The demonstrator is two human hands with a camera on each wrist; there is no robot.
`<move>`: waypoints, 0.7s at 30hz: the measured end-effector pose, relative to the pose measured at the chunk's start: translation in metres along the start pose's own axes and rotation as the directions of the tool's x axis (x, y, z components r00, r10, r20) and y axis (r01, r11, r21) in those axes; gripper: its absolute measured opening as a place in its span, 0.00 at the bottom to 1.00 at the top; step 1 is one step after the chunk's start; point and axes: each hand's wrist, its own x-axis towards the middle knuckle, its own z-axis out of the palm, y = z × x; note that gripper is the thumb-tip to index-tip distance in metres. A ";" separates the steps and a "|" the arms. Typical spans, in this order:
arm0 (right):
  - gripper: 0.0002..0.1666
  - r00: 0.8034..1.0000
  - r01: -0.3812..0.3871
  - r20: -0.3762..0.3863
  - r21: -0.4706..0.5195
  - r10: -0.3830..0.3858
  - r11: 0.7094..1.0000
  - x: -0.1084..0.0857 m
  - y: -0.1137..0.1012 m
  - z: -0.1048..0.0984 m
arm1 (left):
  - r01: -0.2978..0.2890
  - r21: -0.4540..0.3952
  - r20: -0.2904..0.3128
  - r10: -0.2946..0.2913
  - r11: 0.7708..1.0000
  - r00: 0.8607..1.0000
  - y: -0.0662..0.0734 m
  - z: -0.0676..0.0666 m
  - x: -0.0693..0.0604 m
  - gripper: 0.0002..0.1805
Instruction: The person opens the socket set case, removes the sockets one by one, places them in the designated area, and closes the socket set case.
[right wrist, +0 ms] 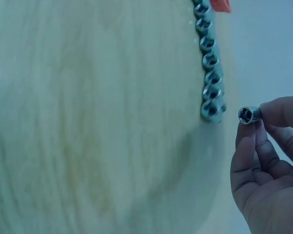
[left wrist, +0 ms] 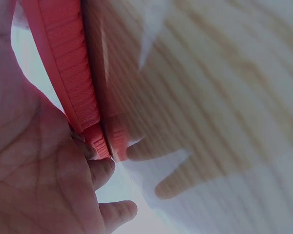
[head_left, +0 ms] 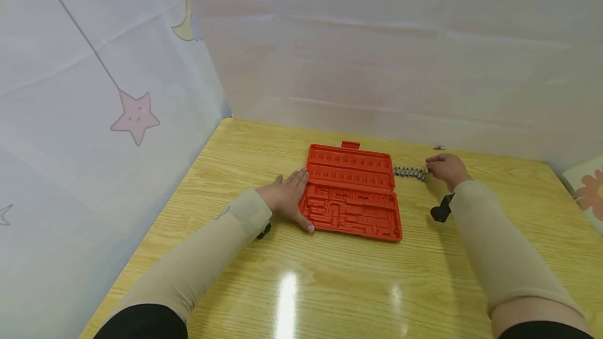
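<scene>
A red plastic tool case (head_left: pixel 350 213) lies unfolded flat on the table, its moulded recesses facing up. Against the case's left edge rests my left hand (head_left: pixel 286 198), fingers straight and spread; the left wrist view shows its palm (left wrist: pixel 44 165) beside the red side wall (left wrist: pixel 68 63). My right hand (head_left: pixel 447 169) pinches a small metal socket (right wrist: pixel 249 115) between thumb and fingertips, just past the right end of a row of sockets (head_left: pixel 409 172). In the right wrist view that row (right wrist: pixel 210 61) stands on the table, apart from the held socket.
One more small metal piece (head_left: pixel 439 148) lies by itself near the table's back edge. The glossy wooden table (head_left: pixel 348 281) meets a white sheet (head_left: pixel 377 67) behind and a patterned sheet (head_left: pixel 94 171) on the left. A dark wrist camera (head_left: pixel 442 209) hangs under my right wrist.
</scene>
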 end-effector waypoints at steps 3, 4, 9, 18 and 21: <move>0.30 1.000 -0.018 0.001 -0.001 0.018 1.000 -0.001 0.009 -0.001 | 0.003 -0.003 0.001 -0.003 1.000 1.000 0.000 0.000 0.001 0.80; 0.30 1.000 -0.025 0.000 0.000 0.025 1.000 -0.002 0.011 -0.001 | 0.004 -0.005 0.002 -0.004 1.000 1.000 0.000 0.001 0.001 0.80; 0.31 0.999 -0.036 -0.003 -0.047 0.035 0.998 -0.007 0.017 -0.001 | 0.009 -0.004 0.004 -0.009 1.000 1.000 0.001 0.001 0.002 0.81; 0.30 0.999 -0.033 -0.020 -0.121 0.031 0.992 -0.006 0.017 0.003 | 0.011 -0.006 0.006 -0.011 1.000 1.000 0.001 0.000 0.002 0.80; 0.29 0.999 -0.030 -0.017 -0.155 0.028 0.987 -0.004 0.018 0.004 | 0.012 -0.004 0.005 -0.012 1.000 1.000 0.001 0.000 0.002 0.80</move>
